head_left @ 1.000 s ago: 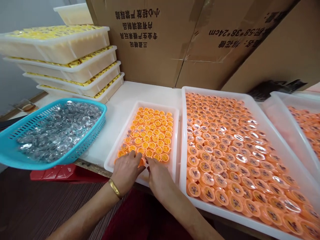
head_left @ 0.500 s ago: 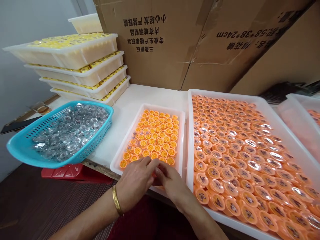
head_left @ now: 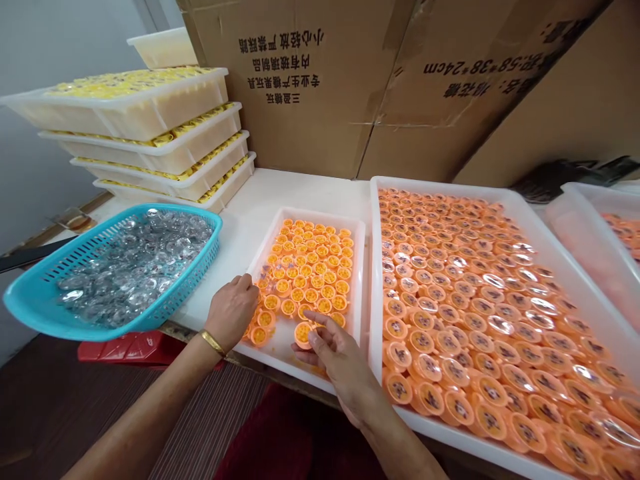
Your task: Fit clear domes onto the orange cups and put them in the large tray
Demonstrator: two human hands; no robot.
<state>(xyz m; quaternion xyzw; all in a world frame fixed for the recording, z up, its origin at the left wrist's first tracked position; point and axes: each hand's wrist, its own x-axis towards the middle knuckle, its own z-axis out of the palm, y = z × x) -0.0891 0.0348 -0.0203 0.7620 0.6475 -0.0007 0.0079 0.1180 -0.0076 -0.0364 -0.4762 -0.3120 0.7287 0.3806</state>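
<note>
Orange cups [head_left: 310, 277] fill a small white tray [head_left: 280, 343] on the desk [head_left: 295, 193]. The right hand [head_left: 335, 350] pinches one cup [head_left: 303, 333] at the tray's near end. The left hand [head_left: 231, 308], loosely curled, rests on the tray's left rim beside a blue basket [head_left: 30, 310].

Printed text shows only on the two cardboard boxes behind the large white tray [head_left: 500, 193], all upside down. The left cardboard box [head_left: 300, 87] carries four lines of black Chinese characters. The right cardboard box [head_left: 475, 73] reads "58*38*24cm" beside further Chinese characters, partly cut off.
</note>
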